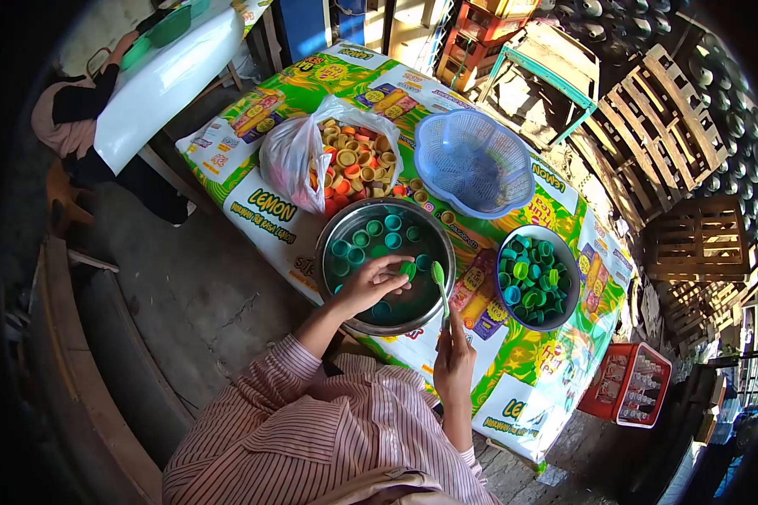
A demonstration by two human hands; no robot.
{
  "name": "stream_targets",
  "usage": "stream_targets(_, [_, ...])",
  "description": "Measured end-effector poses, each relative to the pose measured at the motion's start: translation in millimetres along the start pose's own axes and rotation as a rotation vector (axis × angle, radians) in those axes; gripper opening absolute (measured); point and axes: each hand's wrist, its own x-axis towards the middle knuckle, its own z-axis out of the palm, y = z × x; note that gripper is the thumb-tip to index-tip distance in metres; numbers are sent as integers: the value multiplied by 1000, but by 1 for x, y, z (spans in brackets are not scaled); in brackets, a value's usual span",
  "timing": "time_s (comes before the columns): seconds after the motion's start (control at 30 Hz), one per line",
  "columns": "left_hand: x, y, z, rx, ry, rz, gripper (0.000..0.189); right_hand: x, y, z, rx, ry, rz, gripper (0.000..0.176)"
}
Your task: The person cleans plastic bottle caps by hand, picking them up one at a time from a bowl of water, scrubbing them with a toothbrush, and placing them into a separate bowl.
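Observation:
Over the metal basin [322, 252] of greenish water, my left hand [374, 284] pinches a green bottle cap [408, 269] between its fingertips. Several green and teal caps [374, 227] lie in the water around it. My right hand [455, 358] is closed round the handle of a green toothbrush [440, 282], whose head points up beside the cap, a little apart from it. To the right stands a bowl [574, 282] full of green and blue caps. Behind the basin is a plastic bag [290, 164] of orange, red and yellow caps.
A blue colander [472, 160] stands behind the basin on the patterned tablecloth [514, 412]. A red crate [627, 383] is at the right, near wooden pallets [648, 126]. Another person [76, 118] sits by a white table [173, 80] at the upper left.

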Motion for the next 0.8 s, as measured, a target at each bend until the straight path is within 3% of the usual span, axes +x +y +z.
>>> stream_targets(0.07, [-3,6,-5,-199,-20,-82,35,-1,-6,-1,16,-20,63,50])
stream_targets(0.2, [-2,2,-13,-490,-106,-21,34,-4,-3,4,2,-83,5,55])
stream_targets(0.27, [-3,6,-13,-268,-96,-6,33,-4,-3,10,17,-16,-202,57])
stream_targets(0.4, [-5,8,-17,95,-52,65,32,-5,-12,8,-47,-35,-164,57])
stream_targets(0.6, [-6,13,-13,50,-81,119,31,-3,-8,14,-168,-39,-193,57])
stream_targets(0.8, [-7,14,-12,72,-45,102,30,-2,-7,17,-98,-54,-202,57])
